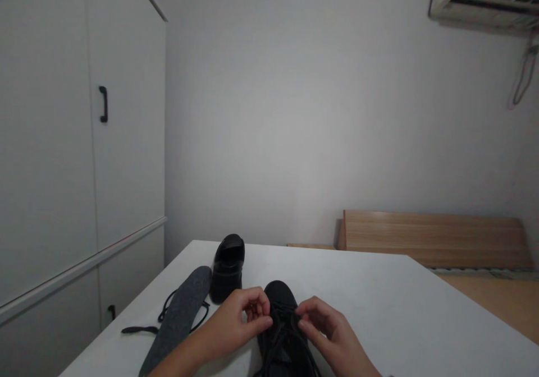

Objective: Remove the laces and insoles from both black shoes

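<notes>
A black lace-up shoe (281,293) lies on the white table, its toe pointing away from me. My left hand (248,316) is at the left side of its lacing, thumb and fingers closed near the eyelets. On the other side, my right hand (322,326) pinches at the lacing with thumb and forefinger. Both hands appear to grip the black shoelace (284,335), though the fingertips partly cover it. Loose lace strands trail over the shoe's opening toward me. The heel end is cut off by the lower frame edge.
Left of my hands lies a grey insole (181,309) over a thin black looped item (141,329) I cannot identify. A second black shoe (228,267) stands behind it on the white table (379,309). Beyond are a white cabinet (130,141) and a wooden headboard (421,237).
</notes>
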### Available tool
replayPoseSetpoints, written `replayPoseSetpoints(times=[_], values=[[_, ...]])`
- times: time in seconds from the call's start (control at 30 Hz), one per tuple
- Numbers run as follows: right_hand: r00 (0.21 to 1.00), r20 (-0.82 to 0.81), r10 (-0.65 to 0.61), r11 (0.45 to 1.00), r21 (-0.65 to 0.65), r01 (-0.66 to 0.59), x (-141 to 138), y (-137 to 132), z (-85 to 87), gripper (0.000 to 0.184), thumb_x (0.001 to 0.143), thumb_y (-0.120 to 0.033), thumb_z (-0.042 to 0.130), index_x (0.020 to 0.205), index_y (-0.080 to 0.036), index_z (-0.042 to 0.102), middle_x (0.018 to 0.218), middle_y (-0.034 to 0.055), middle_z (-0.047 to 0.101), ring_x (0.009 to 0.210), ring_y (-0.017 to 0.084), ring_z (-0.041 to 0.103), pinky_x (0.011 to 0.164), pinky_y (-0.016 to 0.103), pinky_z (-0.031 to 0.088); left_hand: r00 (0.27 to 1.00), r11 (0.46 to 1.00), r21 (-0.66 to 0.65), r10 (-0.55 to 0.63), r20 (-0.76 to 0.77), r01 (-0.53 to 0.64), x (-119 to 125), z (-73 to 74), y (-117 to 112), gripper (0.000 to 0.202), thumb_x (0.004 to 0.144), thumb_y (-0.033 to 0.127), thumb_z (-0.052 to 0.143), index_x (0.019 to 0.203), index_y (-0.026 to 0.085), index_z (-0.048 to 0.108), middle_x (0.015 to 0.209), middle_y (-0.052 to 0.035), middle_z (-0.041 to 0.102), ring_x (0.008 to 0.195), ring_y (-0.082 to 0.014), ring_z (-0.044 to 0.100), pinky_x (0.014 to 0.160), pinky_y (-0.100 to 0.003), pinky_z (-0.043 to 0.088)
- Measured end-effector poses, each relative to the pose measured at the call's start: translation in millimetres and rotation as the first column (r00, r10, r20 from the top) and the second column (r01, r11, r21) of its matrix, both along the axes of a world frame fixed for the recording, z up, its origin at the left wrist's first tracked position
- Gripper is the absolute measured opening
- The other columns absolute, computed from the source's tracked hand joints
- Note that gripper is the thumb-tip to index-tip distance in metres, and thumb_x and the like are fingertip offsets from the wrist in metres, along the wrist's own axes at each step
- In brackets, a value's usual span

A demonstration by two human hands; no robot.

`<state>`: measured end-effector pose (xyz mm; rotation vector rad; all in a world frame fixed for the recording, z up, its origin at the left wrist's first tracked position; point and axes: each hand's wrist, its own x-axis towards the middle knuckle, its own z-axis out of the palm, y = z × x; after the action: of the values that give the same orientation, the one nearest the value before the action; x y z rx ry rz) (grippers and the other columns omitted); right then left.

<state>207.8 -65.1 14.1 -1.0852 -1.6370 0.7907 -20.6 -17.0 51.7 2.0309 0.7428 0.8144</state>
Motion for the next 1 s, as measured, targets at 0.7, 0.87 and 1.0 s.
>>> replayPoseSetpoints(times=[0.7,0.87,1.0], values=[[0.995,-0.098,0.030,0.995,0.099,-0.020,-6.4,-2.3,-2.6,0.029,0.094,-0.049,0.051,0.086,-0.021,0.051,0.080,0.0002,0.048,0.075,0.017,0.047,0.069,0.029,0.040,0.987,0.967,0.210,0.123,0.102,-0.142,11.0,-2.0,-5.3,0.009,0.085,0.022,0.051,0.078,0.018,0.053,0.077,-0.0021,0.056,0.076,-0.0183,0.051,0.071,-0.028,0.038],[0.982,-0.173,0.081,0.988,0.144,-0.056,-8.0,-0.9,-8.2,0.028,0.089,-0.050,0.060,0.092,-0.023,0.054,0.083,0.0000,0.047,0.079,0.018,0.046,0.071,0.029,0.038,0.961,0.998,0.008,0.061,0.271,-0.066,10.5,-2.9,-2.0,0.012,0.087,0.027,0.056,0.081,0.018,0.050,0.076,0.0007,0.050,0.075,-0.0159,0.048,0.071,-0.027,0.037],[0.958,-0.274,0.086,0.990,0.134,-0.051,-10.5,0.3,-9.7,0.026,0.088,-0.048,0.062,0.094,-0.024,0.054,0.084,-0.0001,0.051,0.080,0.017,0.049,0.072,0.029,0.038,0.927,0.983,-0.164,-0.012,0.376,0.079,8.4,-4.2,1.4,0.020,0.082,0.032,0.065,0.086,0.017,0.051,0.078,0.0014,0.050,0.076,-0.0143,0.047,0.070,-0.025,0.035]])
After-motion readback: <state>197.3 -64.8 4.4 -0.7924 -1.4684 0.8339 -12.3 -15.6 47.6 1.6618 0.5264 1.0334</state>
